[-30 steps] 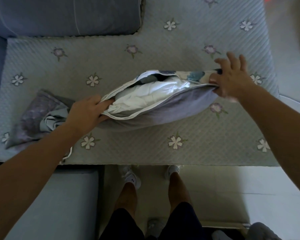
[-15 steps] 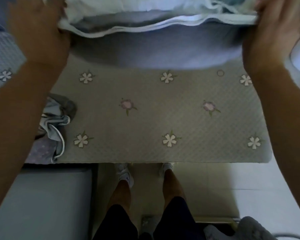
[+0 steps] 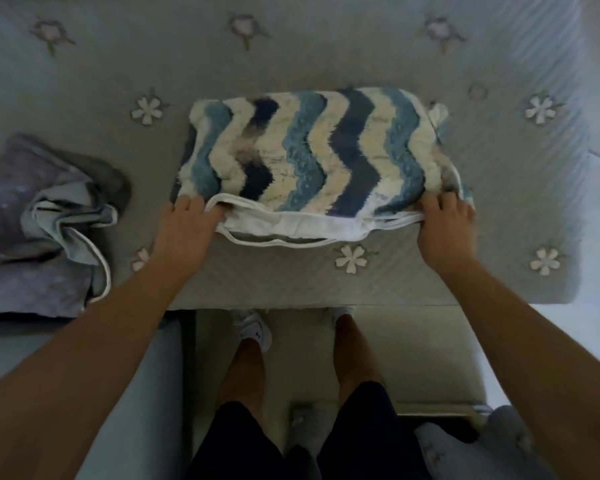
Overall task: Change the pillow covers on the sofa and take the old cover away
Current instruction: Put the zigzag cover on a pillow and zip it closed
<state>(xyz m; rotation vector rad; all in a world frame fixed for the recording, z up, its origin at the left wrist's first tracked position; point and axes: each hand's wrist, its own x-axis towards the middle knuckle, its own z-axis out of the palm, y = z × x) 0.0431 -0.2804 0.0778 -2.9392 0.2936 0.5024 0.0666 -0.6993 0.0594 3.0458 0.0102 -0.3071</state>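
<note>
The zigzag pillow cover (image 3: 309,150) is laid near the front edge of the quilted sofa seat (image 3: 326,57). Its open white hem (image 3: 291,226) is clamped by the left grip (image 3: 187,226) and the right grip (image 3: 444,226), one at each end. The old purple cover (image 3: 42,220) is crumpled at the seat's left edge.

Both your bare forearms reach up from the lower corners toward mid-frame. Your left hand (image 3: 187,230) and right hand (image 3: 445,230) sit knuckles up, level and well apart, fingers curled, each gripping the pillow cover (image 3: 312,150) by its near edge.
</note>
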